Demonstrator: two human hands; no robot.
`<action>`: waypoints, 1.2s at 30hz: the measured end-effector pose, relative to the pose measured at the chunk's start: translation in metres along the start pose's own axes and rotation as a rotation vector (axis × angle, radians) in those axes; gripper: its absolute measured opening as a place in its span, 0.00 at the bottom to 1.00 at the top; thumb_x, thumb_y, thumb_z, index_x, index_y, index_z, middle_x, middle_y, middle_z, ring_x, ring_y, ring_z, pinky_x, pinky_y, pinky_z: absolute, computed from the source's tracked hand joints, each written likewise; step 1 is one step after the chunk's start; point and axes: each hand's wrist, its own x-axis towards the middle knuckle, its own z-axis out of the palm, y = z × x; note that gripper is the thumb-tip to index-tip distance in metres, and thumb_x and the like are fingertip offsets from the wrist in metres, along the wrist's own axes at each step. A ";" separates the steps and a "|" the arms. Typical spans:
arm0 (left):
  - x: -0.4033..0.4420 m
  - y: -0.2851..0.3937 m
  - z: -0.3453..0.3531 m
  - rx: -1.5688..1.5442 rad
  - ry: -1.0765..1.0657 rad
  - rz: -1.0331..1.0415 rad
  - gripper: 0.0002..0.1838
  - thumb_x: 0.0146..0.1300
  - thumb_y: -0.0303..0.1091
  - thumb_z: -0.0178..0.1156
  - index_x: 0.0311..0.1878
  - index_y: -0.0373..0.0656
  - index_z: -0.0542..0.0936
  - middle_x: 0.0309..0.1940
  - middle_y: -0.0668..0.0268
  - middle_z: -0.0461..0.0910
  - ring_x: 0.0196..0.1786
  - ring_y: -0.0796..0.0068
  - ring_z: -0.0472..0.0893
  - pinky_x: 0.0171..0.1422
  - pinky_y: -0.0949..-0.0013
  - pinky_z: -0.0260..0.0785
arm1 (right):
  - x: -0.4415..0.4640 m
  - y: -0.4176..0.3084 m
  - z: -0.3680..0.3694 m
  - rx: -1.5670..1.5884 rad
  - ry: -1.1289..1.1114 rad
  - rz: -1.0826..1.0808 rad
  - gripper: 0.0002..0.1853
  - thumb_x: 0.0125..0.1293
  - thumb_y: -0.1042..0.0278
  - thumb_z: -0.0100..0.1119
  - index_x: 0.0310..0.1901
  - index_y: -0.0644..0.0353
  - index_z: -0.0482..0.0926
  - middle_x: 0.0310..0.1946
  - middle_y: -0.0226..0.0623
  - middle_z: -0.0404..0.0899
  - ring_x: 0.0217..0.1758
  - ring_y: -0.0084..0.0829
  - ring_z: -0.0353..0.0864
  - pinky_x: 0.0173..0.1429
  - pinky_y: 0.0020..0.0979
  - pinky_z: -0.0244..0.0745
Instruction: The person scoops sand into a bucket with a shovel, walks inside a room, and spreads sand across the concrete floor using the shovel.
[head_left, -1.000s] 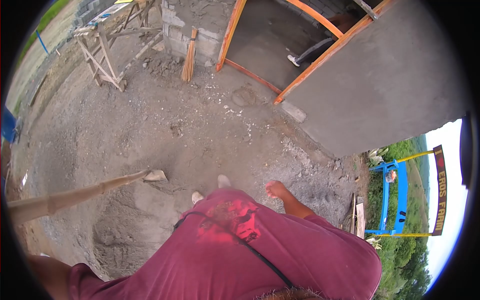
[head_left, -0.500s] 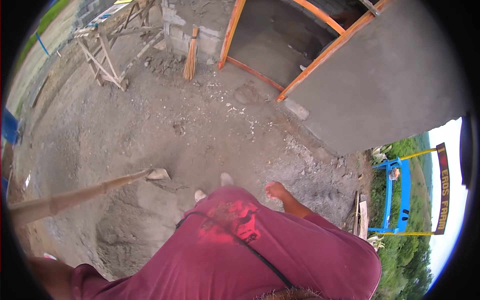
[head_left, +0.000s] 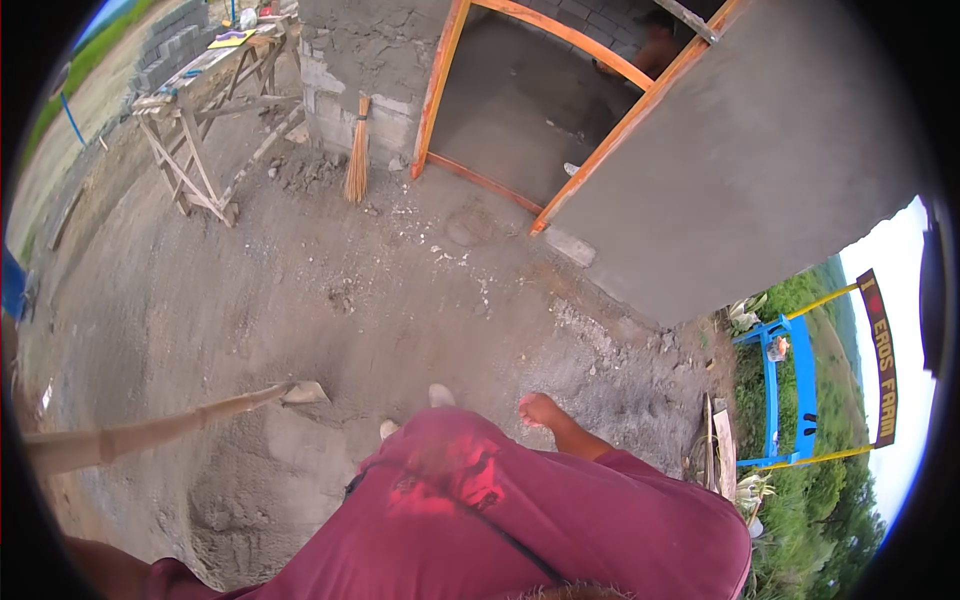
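My right hand (head_left: 540,408) hangs beside my maroon shirt (head_left: 560,490), fingers curled in, with nothing visible in it. At the lower left my left arm (head_left: 110,570) runs out of the picture, so the left hand is hidden. From the left edge a long wooden pole (head_left: 160,425) reaches across the ground, ending in a flat, pale, blade-like head (head_left: 305,393). What holds the pole's near end is out of view. The tips of my two feet show just past the shirt.
Ahead stands an orange door frame (head_left: 440,90) with a person (head_left: 655,50) inside. A stick broom (head_left: 358,150) leans on the block wall. A wooden trestle (head_left: 190,150) is at the upper left. On the right are a blue bench (head_left: 805,390) and a sign (head_left: 880,350).
The doorway, broom and trestle sit lower in the picture as my view tilts up and shifts. My right hand stays at my side; the pole's head appears slightly lower and further left.
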 end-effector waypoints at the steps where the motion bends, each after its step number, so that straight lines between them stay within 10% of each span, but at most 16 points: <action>1: 0.001 0.000 0.001 -0.030 -0.003 -0.012 0.12 0.70 0.35 0.59 0.46 0.36 0.84 0.20 0.61 0.81 0.23 0.74 0.79 0.28 0.65 0.71 | 0.003 0.002 -0.001 0.015 0.000 0.001 0.12 0.62 0.69 0.60 0.47 0.57 0.80 0.33 0.34 0.83 0.31 0.28 0.82 0.34 0.32 0.79; 36: 0.052 0.035 0.021 -0.183 0.138 -0.013 0.12 0.68 0.34 0.63 0.45 0.33 0.83 0.23 0.58 0.82 0.28 0.71 0.83 0.31 0.67 0.74 | 0.023 0.016 -0.011 -0.174 0.008 -0.090 0.11 0.64 0.69 0.58 0.48 0.57 0.81 0.34 0.33 0.82 0.31 0.28 0.82 0.32 0.31 0.78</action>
